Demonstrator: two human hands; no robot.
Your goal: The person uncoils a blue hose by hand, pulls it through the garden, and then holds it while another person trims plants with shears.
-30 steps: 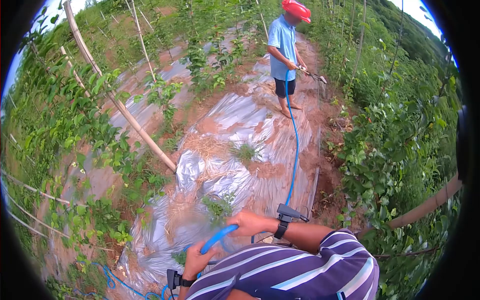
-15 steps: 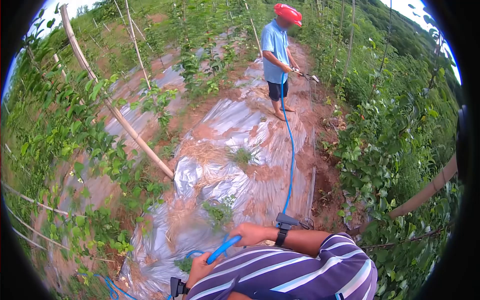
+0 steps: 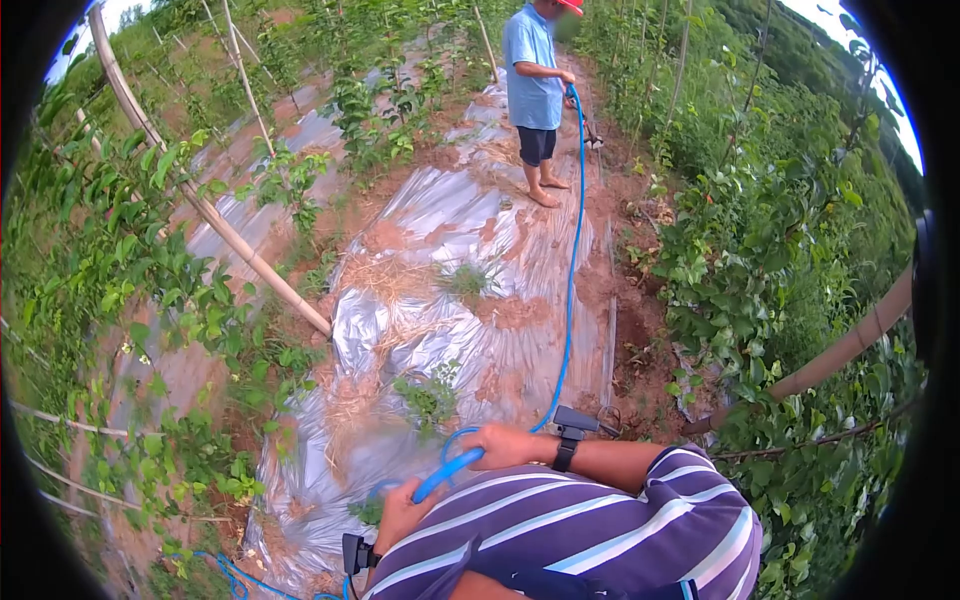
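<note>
Close to my body, a blue hose (image 3: pixel 447 473) runs between my two hands. My right hand (image 3: pixel 503 446) is closed around it at the upper end of this short stretch. Lower and to the left, my left hand (image 3: pixel 402 510) grips the same hose, partly hidden behind my striped shirt. From my right hand the hose loops and stretches up the row to a person (image 3: pixel 537 75) in a blue shirt and red headwear, whose hand holds its far part. A dark-headed tool hangs beyond the hose near that person's legs.
Silvery plastic sheeting (image 3: pixel 440 225), patched with soil and straw, covers the ground ahead. A slanted bamboo pole (image 3: pixel 215 215) stands at left among climbing plants, and another pole (image 3: pixel 850 350) crosses at right. More blue hose (image 3: pixel 235 575) lies at lower left.
The far person has raised the hose in one hand, and the tool has dropped lower. A loop of hose now shows beside my right hand. My view has tilted down slightly.
</note>
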